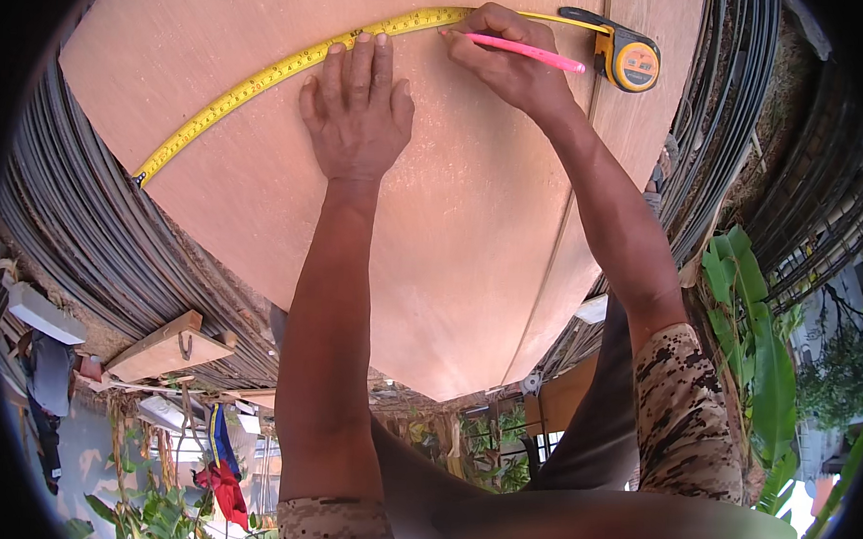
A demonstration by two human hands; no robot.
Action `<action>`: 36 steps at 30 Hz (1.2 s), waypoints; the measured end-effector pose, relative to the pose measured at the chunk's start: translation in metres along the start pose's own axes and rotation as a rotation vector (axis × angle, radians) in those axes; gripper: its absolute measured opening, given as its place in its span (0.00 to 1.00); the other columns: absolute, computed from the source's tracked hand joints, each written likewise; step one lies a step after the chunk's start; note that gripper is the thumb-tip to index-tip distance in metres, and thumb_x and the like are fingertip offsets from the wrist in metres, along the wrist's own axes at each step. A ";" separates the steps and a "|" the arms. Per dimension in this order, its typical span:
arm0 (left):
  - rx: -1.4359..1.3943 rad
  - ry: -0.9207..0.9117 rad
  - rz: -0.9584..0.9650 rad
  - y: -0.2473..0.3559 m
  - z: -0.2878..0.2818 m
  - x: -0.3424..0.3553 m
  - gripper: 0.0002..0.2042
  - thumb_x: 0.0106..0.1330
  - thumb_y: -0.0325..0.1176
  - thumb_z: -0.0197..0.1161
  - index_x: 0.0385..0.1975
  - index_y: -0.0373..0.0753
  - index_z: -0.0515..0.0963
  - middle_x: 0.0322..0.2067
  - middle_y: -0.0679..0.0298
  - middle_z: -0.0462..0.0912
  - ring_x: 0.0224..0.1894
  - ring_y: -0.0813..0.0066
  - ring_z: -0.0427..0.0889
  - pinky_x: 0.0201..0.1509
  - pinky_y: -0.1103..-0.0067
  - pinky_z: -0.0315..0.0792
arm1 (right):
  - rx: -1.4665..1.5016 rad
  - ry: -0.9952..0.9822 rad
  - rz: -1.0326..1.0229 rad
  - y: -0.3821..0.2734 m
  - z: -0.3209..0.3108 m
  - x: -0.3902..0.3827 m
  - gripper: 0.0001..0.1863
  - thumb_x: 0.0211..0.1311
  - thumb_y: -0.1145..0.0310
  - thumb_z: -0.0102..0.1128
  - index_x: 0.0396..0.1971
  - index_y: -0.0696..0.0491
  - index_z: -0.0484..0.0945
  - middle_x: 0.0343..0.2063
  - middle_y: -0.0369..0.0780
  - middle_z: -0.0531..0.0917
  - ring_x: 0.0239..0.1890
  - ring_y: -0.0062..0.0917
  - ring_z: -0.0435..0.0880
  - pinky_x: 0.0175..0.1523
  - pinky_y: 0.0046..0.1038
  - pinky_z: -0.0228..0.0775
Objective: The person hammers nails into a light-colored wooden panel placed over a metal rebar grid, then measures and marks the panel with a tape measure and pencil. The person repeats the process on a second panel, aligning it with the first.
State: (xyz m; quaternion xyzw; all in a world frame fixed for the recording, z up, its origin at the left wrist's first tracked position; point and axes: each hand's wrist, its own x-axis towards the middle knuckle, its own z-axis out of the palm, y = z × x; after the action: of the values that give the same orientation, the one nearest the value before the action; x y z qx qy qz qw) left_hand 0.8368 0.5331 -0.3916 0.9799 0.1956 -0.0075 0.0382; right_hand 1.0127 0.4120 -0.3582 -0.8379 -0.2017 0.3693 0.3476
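Note:
A yellow tape measure (229, 100) stretches in a curve over a large plywood sheet (462, 223). Its hooked end sits at the sheet's left edge, and its orange and black case (635, 63) rests at the far right. My left hand (358, 112) lies flat on the wood, fingers spread, with the fingertips on the lower edge of the blade. In my right hand (513, 61) a pink pencil (528, 52) is pinched, its tip down by the blade. Part of the tape passes hidden behind my right hand.
Bundles of dark metal rods (97, 216) run past the sheet's left side, and more rods (723, 99) lie beyond its right. A wooden piece (170, 347) sits at the lower left. Green broad leaves (756, 341) stand at the right. Red cloth (222, 492) hangs below left.

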 end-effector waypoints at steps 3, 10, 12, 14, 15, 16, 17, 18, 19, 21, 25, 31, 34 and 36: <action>-0.010 -0.007 0.001 -0.002 -0.003 0.001 0.26 0.69 0.50 0.57 0.66 0.54 0.71 0.68 0.76 0.63 0.71 0.69 0.60 0.67 0.59 0.59 | -0.041 0.026 0.037 -0.006 0.001 0.000 0.13 0.61 0.61 0.72 0.32 0.56 0.83 0.25 0.34 0.84 0.27 0.14 0.79 0.34 0.21 0.73; -0.007 -0.019 -0.004 -0.003 -0.001 -0.001 0.26 0.69 0.50 0.57 0.66 0.53 0.72 0.68 0.76 0.63 0.71 0.69 0.59 0.68 0.59 0.58 | 0.013 0.034 -0.035 0.003 0.004 -0.001 0.12 0.61 0.62 0.72 0.32 0.56 0.82 0.26 0.34 0.84 0.28 0.14 0.78 0.36 0.21 0.73; 0.001 -0.033 -0.002 -0.002 0.000 -0.002 0.26 0.69 0.50 0.56 0.67 0.53 0.71 0.68 0.76 0.63 0.72 0.70 0.58 0.69 0.59 0.57 | 0.060 0.042 -0.108 0.003 0.002 -0.006 0.12 0.62 0.62 0.72 0.33 0.56 0.82 0.26 0.34 0.84 0.29 0.13 0.78 0.37 0.20 0.73; 0.010 -0.061 0.003 -0.002 -0.001 -0.002 0.27 0.70 0.51 0.56 0.68 0.54 0.70 0.69 0.76 0.62 0.72 0.70 0.57 0.70 0.60 0.56 | 0.121 0.034 0.070 -0.004 -0.001 -0.019 0.11 0.63 0.64 0.69 0.35 0.57 0.82 0.29 0.36 0.85 0.31 0.15 0.81 0.39 0.21 0.75; 0.004 -0.061 0.006 -0.003 -0.001 -0.001 0.27 0.70 0.51 0.56 0.68 0.54 0.69 0.69 0.76 0.62 0.73 0.69 0.56 0.70 0.60 0.55 | 0.136 0.061 0.100 -0.011 -0.005 -0.032 0.12 0.63 0.64 0.68 0.37 0.58 0.83 0.30 0.38 0.85 0.31 0.17 0.82 0.39 0.23 0.75; -0.004 -0.063 0.008 -0.003 -0.002 -0.001 0.28 0.70 0.51 0.56 0.69 0.54 0.68 0.70 0.76 0.62 0.73 0.69 0.56 0.71 0.60 0.55 | 0.139 0.064 0.179 -0.017 -0.010 -0.046 0.12 0.62 0.65 0.67 0.39 0.58 0.83 0.30 0.40 0.85 0.31 0.19 0.83 0.38 0.24 0.76; -0.012 -0.069 0.011 -0.004 -0.003 -0.001 0.28 0.70 0.52 0.56 0.70 0.54 0.67 0.70 0.76 0.61 0.73 0.69 0.55 0.71 0.60 0.55 | 0.217 0.152 0.138 -0.025 -0.017 -0.060 0.13 0.64 0.65 0.66 0.41 0.59 0.83 0.32 0.42 0.85 0.33 0.23 0.84 0.41 0.25 0.77; -0.017 -0.063 0.010 -0.004 -0.003 -0.001 0.29 0.70 0.52 0.56 0.70 0.54 0.67 0.70 0.76 0.61 0.73 0.69 0.55 0.71 0.59 0.55 | 0.265 0.186 0.251 -0.029 -0.026 -0.073 0.13 0.66 0.66 0.66 0.43 0.60 0.82 0.34 0.43 0.86 0.35 0.27 0.85 0.44 0.26 0.77; -0.020 -0.060 0.010 -0.005 -0.003 -0.001 0.29 0.70 0.52 0.56 0.70 0.54 0.66 0.71 0.76 0.61 0.74 0.69 0.55 0.71 0.59 0.55 | 0.015 0.283 0.010 -0.027 -0.044 -0.076 0.14 0.67 0.65 0.65 0.45 0.59 0.82 0.36 0.44 0.86 0.40 0.31 0.85 0.46 0.28 0.77; -0.019 -0.052 0.009 -0.005 -0.003 -0.002 0.29 0.70 0.52 0.56 0.71 0.54 0.66 0.71 0.76 0.60 0.74 0.68 0.55 0.72 0.59 0.55 | -0.531 0.410 -0.257 -0.013 -0.078 -0.074 0.16 0.67 0.63 0.66 0.48 0.58 0.82 0.41 0.44 0.85 0.49 0.37 0.83 0.51 0.34 0.77; -0.021 -0.048 0.008 -0.004 0.002 -0.006 0.28 0.71 0.51 0.57 0.70 0.54 0.67 0.73 0.76 0.58 0.75 0.69 0.55 0.72 0.58 0.55 | -0.825 0.378 -0.284 0.039 -0.109 -0.036 0.24 0.60 0.51 0.71 0.49 0.52 0.83 0.48 0.42 0.83 0.55 0.39 0.80 0.50 0.41 0.77; -0.038 -0.041 0.011 -0.004 -0.005 -0.005 0.26 0.73 0.49 0.55 0.70 0.55 0.67 0.73 0.74 0.61 0.76 0.73 0.55 0.74 0.59 0.54 | -0.779 0.290 -0.055 0.046 -0.101 -0.020 0.15 0.59 0.55 0.69 0.45 0.42 0.85 0.46 0.38 0.83 0.53 0.41 0.80 0.49 0.42 0.78; -0.107 -0.107 0.028 -0.006 -0.015 -0.005 0.26 0.74 0.48 0.54 0.71 0.53 0.66 0.74 0.73 0.60 0.77 0.72 0.54 0.76 0.59 0.52 | -0.839 0.279 0.113 0.031 -0.097 -0.019 0.14 0.62 0.51 0.65 0.44 0.41 0.85 0.45 0.38 0.84 0.53 0.42 0.80 0.48 0.45 0.78; -0.181 -0.144 0.017 -0.017 -0.025 -0.010 0.27 0.75 0.49 0.53 0.72 0.51 0.65 0.74 0.72 0.59 0.77 0.69 0.53 0.77 0.59 0.50 | -0.846 0.285 0.154 0.027 -0.093 -0.016 0.15 0.63 0.49 0.65 0.43 0.41 0.85 0.44 0.38 0.84 0.53 0.43 0.80 0.48 0.46 0.78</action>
State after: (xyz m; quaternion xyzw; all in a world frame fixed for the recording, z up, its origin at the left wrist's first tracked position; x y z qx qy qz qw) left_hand 0.8213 0.5470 -0.3680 0.9710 0.1840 -0.0596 0.1406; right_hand 1.0756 0.3438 -0.3252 -0.9613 -0.2221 0.1602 -0.0295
